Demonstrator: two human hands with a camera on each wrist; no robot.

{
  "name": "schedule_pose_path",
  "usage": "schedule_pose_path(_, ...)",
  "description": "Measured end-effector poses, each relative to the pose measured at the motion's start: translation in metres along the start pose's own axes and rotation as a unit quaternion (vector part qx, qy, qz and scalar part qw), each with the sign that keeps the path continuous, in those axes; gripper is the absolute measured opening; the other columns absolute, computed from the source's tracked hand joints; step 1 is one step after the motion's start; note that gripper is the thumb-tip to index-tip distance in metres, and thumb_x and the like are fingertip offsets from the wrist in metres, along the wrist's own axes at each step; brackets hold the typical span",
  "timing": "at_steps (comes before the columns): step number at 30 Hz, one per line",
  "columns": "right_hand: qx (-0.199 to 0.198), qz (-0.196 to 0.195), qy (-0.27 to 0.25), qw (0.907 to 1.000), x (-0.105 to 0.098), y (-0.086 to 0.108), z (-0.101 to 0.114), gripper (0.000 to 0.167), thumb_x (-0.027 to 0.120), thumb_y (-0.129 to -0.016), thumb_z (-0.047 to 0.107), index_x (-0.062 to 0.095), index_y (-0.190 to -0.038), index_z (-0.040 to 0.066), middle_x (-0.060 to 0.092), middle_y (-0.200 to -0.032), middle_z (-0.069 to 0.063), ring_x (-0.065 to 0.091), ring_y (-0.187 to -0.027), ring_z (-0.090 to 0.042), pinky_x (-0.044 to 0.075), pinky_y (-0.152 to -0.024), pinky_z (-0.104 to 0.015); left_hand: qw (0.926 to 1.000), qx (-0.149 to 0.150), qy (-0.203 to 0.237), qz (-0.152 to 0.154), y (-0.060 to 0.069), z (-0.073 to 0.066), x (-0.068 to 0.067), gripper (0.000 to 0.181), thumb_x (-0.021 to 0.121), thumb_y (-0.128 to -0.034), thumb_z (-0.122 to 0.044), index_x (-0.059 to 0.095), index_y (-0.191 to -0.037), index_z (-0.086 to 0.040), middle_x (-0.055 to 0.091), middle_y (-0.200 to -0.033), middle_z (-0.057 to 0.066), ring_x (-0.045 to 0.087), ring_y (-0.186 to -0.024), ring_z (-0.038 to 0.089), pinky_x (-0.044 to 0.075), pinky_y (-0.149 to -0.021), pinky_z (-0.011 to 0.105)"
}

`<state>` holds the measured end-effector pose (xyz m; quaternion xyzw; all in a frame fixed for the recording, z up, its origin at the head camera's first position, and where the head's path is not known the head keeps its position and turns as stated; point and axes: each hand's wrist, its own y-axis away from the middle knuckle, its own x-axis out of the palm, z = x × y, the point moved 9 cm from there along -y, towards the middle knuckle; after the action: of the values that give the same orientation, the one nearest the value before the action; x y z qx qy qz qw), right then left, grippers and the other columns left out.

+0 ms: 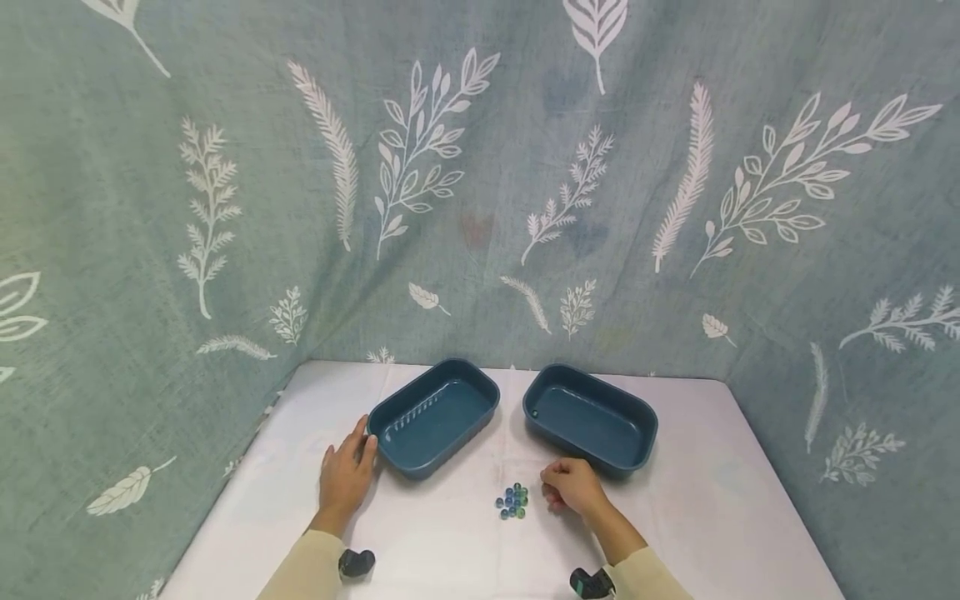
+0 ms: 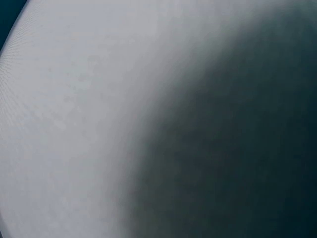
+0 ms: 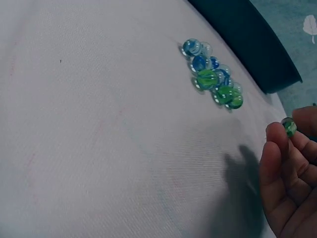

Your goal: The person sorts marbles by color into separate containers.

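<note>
My right hand (image 1: pixel 573 486) is just right of a cluster of blue and green glass marbles (image 1: pixel 513 502) on the table. In the right wrist view, its thumb and fingers pinch a green marble (image 3: pixel 289 127) slightly above the cloth. My left hand (image 1: pixel 347 475) lies at the near left end of the left blue tray (image 1: pixel 433 417), fingers loosely extended and touching its rim. Inside the right blue tray (image 1: pixel 592 417), one small marble (image 1: pixel 535 413) sits near the left end. The left wrist view is mostly a dark blur, so that hand is hidden there.
White cloth covers the table (image 1: pixel 442 542). Both trays stand toward the back, angled away from each other. Leaf-patterned green fabric (image 1: pixel 465 225) hangs behind and along both sides. Each wrist carries a small black camera (image 1: pixel 356 563).
</note>
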<state>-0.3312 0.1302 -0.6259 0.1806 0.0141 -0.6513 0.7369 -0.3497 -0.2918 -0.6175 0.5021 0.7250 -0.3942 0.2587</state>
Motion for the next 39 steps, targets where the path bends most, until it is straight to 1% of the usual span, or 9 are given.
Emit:
schedule_pose_path(7, -0.018, -0.012, -0.006, 0.9997, -0.008, 0.003, 0.013, 0.016, 0.065, -0.093, 0.012, 0.065, -0.093, -0.004, 0.065, -0.08, -0.009, 0.06, -0.062, -0.019, 0.056, -0.056, -0.032, 0.9999, 0.01, -0.004, -0.009, -0.012, 0.002, -0.005, 0.056, 0.035, -0.1039, -0.049, 0.035, -0.152, -0.022, 0.054, -0.137, 0.018, 0.047, -0.128, 0.038, 0.013, -0.114, 0.06)
schedule_pose_path(12, -0.013, -0.021, -0.004, 0.9997, -0.017, 0.003, 0.019, 0.019, 0.064, -0.093, 0.011, 0.065, -0.097, -0.007, 0.066, -0.081, -0.01, 0.063, -0.065, -0.022, 0.057, -0.058, -0.033, 1.0, 0.005, -0.003, -0.003, -0.016, 0.003, -0.002, 0.056, 0.034, -0.1037, -0.05, 0.034, -0.152, -0.021, 0.056, -0.135, 0.019, 0.047, -0.128, 0.039, 0.012, -0.114, 0.06)
schedule_pose_path(16, -0.009, -0.03, -0.005, 0.9995, -0.023, 0.003, 0.023, 0.016, 0.064, -0.093, 0.011, 0.066, -0.096, -0.004, 0.066, -0.081, -0.009, 0.063, -0.065, -0.022, 0.056, -0.058, -0.032, 1.0, 0.005, -0.006, 0.0, -0.021, 0.003, 0.001, 0.058, 0.031, -0.1035, -0.052, 0.032, -0.154, -0.023, 0.053, -0.138, 0.018, 0.045, -0.13, 0.038, 0.012, -0.114, 0.06)
schedule_pose_path(20, -0.016, -0.03, -0.01, 0.9994, -0.027, 0.002, 0.03, 0.017, 0.064, -0.093, 0.012, 0.067, -0.097, -0.004, 0.066, -0.082, -0.01, 0.062, -0.065, -0.024, 0.056, -0.058, -0.032, 1.0, 0.006, -0.006, -0.004, -0.023, 0.001, -0.001, 0.058, 0.03, -0.1036, -0.052, 0.031, -0.154, -0.023, 0.049, -0.142, 0.017, 0.043, -0.131, 0.038, 0.011, -0.114, 0.06)
schedule_pose_path(24, -0.019, -0.024, -0.008, 0.9995, -0.03, 0.003, 0.038, 0.017, 0.063, -0.094, 0.011, 0.066, -0.098, -0.006, 0.067, -0.083, -0.01, 0.062, -0.064, -0.021, 0.057, -0.059, -0.032, 1.0, -0.004, -0.002, -0.002, -0.017, 0.001, -0.004, 0.058, 0.032, -0.1038, -0.051, 0.033, -0.153, -0.021, 0.051, -0.14, 0.018, 0.045, -0.13, 0.039, 0.011, -0.114, 0.06)
schedule_pose_path(29, -0.024, -0.032, -0.003, 0.9992, -0.039, 0.006, 0.048, 0.02, 0.063, -0.094, 0.011, 0.066, -0.1, -0.007, 0.066, -0.082, -0.01, 0.061, -0.063, -0.019, 0.057, -0.06, -0.031, 0.9999, -0.013, -0.004, 0.008, -0.007, 0.003, 0.0, 0.059, 0.03, -0.1036, -0.052, 0.032, -0.153, -0.021, 0.051, -0.14, 0.018, 0.044, -0.13, 0.039, 0.01, -0.115, 0.059)
schedule_pose_path(36, -0.023, -0.049, -0.006, 0.9985, -0.057, 0.004, 0.053, 0.019, 0.065, -0.094, 0.011, 0.066, -0.1, -0.007, 0.068, -0.087, -0.019, 0.061, -0.062, -0.019, 0.055, -0.058, -0.031, 0.9998, -0.018, -0.004, 0.007, 0.0, 0.002, 0.002, 0.058, 0.03, -0.1039, -0.052, 0.031, -0.154, -0.021, 0.051, -0.14, 0.018, 0.044, -0.131, 0.038, 0.01, -0.115, 0.059)
schedule_pose_path(39, -0.016, -0.054, -0.004, 0.9984, -0.064, 0.003, 0.053, 0.021, 0.065, -0.094, 0.012, 0.066, -0.103, -0.007, 0.068, -0.084, -0.015, 0.06, -0.061, -0.018, 0.054, -0.057, -0.03, 0.9998, -0.018, -0.002, 0.008, 0.004, 0.0, 0.001, 0.058, 0.031, -0.1039, -0.051, 0.032, -0.153, -0.021, 0.051, -0.14, 0.018, 0.044, -0.131, 0.038, 0.01, -0.115, 0.059)
